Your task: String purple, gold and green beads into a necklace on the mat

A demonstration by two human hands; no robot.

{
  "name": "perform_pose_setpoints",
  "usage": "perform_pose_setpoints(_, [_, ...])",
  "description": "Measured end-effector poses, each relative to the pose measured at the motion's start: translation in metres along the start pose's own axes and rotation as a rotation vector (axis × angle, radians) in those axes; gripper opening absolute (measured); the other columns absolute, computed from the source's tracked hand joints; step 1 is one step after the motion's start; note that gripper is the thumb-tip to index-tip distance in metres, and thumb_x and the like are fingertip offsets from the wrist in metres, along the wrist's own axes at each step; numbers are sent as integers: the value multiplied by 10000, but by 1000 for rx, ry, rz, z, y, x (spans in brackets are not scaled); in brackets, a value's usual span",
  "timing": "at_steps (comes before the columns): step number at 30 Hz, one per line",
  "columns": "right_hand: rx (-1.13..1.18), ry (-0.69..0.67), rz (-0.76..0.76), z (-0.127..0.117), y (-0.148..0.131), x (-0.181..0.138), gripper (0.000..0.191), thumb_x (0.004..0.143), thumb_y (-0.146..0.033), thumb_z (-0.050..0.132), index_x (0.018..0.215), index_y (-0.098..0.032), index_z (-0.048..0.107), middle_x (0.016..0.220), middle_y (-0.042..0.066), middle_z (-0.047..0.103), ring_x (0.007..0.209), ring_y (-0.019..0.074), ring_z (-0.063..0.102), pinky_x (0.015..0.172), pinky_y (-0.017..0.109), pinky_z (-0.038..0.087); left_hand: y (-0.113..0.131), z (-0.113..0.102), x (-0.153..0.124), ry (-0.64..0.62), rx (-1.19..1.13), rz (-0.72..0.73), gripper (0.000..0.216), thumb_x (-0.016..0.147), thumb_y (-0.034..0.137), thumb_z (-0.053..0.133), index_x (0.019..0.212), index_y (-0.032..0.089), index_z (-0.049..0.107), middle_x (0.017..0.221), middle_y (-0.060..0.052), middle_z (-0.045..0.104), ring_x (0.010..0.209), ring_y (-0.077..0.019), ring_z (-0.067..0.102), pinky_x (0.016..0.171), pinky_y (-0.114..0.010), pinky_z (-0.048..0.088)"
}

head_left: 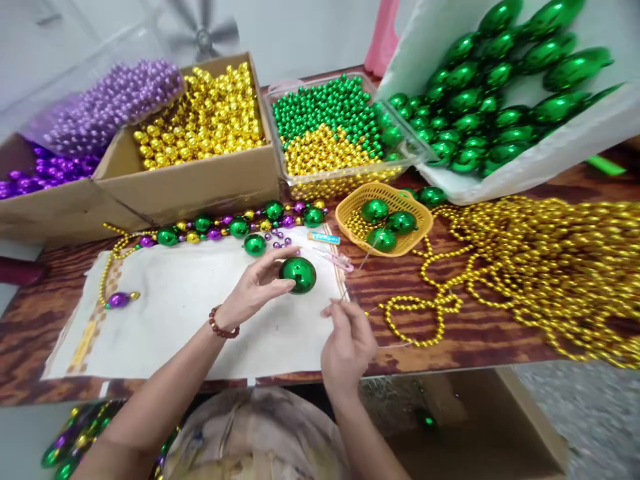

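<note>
My left hand (257, 287) holds a large shiny green bead (299, 275) between thumb and fingers, above a white cloth (200, 300). To its right, my right hand (349, 340) pinches a thin pale thread (344, 295); whether a needle is on it is too fine to tell. A pink safety pin (341, 259) and a small blue-and-orange labelled item (324, 238) lie just beyond my hands. Small purple beads (279, 238) and a green bead (255, 245) rest at the cloth's far edge. A purple bead (119, 300) ends a gold strand at the left.
Behind stand a cardboard box (200, 177) of gold and purple beads, a clear bin (300, 179) of green and gold beads, and a white sack (465, 193) of green beads. An orange basket (345, 220) holds green beads. Gold bead strands (550, 267) cover the right side.
</note>
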State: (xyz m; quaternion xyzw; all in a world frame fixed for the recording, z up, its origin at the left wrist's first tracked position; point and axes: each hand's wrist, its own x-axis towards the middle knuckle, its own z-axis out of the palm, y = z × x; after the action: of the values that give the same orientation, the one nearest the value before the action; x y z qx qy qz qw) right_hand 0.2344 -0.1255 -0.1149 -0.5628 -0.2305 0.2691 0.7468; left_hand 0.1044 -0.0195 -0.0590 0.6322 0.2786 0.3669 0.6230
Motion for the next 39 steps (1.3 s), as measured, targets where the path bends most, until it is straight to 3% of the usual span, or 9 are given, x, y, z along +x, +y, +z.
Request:
perform_pose_setpoints(3, [132, 36, 52, 37, -5, 8, 111, 833, -271, 679, 855, -162, 680, 812, 28, 683, 755, 155, 638, 737, 298, 506, 2, 3, -33, 69, 55, 37, 457, 909, 246, 653, 1347, 276, 528, 1330, -104, 587, 1159, -220, 602, 981, -361, 499])
perform_pose_setpoints(7, [209, 12, 239, 72, -3, 0, 198, 815, -348, 655, 881, -162, 650, 782, 15, 658, 714, 142, 618, 679, 274, 505, -5, 12, -61, 199, 332, 190, 370, 946, 227, 592, 1314, 267, 572, 1363, -112, 552, 1280, -235, 526, 1072, -396, 441])
perform_pose_setpoints(12, [139, 46, 281, 88, 3, -16, 259, 779, -392, 642, 887, -157, 638, 743, 1, 611, 681, 132, 581, 632, 257, 483, -19, 12, -75, 345, 619, 301, 516, 954, 296, 584, 1453, 264, 455, 1341, -136, 532, 1272, -238, 519, 1056, -424, 471])
perform_pose_setpoints(16, [77, 27, 224, 96, 5, -19, 241, 795, -378, 632, 874, -151, 646, 795, 22, 643, 717, 137, 588, 650, 262, 488, -26, 3, -77, 394, 635, 316, 571, 904, 307, 662, 1438, 270, 463, 1336, -136, 554, 1255, -252, 542, 1042, -443, 486])
perform_pose_setpoints(21, [44, -97, 133, 81, 9, -18, 182, 845, -322, 639, 886, -147, 670, 773, 13, 646, 669, 125, 580, 644, 268, 485, -25, -15, -77, 410, 482, 244, 453, 914, 259, 641, 1359, 284, 556, 1372, -119, 552, 1290, -250, 524, 1071, -434, 452])
perform_pose_setpoints(25, [-87, -381, 71, 44, 12, -36, 107, 910, -245, 619, 900, -166, 691, 726, -1, 608, 673, 132, 582, 650, 276, 480, -16, -32, -74, 463, 386, 213, 424, 901, 268, 659, 1320, 295, 603, 1311, -83, 600, 1225, -229, 551, 1043, -393, 455])
perform_pose_setpoints(30, [-189, -666, -7, 8, 15, -64, 141, 955, -173, 557, 925, -190, 694, 743, 12, 603, 684, 143, 597, 623, 278, 482, 1, -57, -60, 568, 137, 134, 352, 884, 338, 681, 1233, 293, 657, 1216, -55, 649, 1032, -186, 615, 888, -326, 529])
perform_pose_setpoints(35, [-245, -749, -74, 8, 15, -71, 156, 953, -147, 544, 938, -193, 693, 730, 9, 605, 669, 138, 608, 591, 255, 475, 14, -69, -48, 527, -160, 80, 352, 877, 427, 678, 1203, 294, 656, 1150, -58, 668, 978, -192, 646, 829, -349, 568])
perform_pose_setpoints(39, [-275, -764, -91, 14, 15, -69, 150, 951, -152, 545, 917, -192, 686, 719, 3, 602, 662, 133, 601, 591, 247, 469, 20, -69, -47, 482, -268, 55, 370, 865, 449, 688, 1195, 288, 641, 1140, -63, 666, 1020, -221, 663, 823, -374, 583])
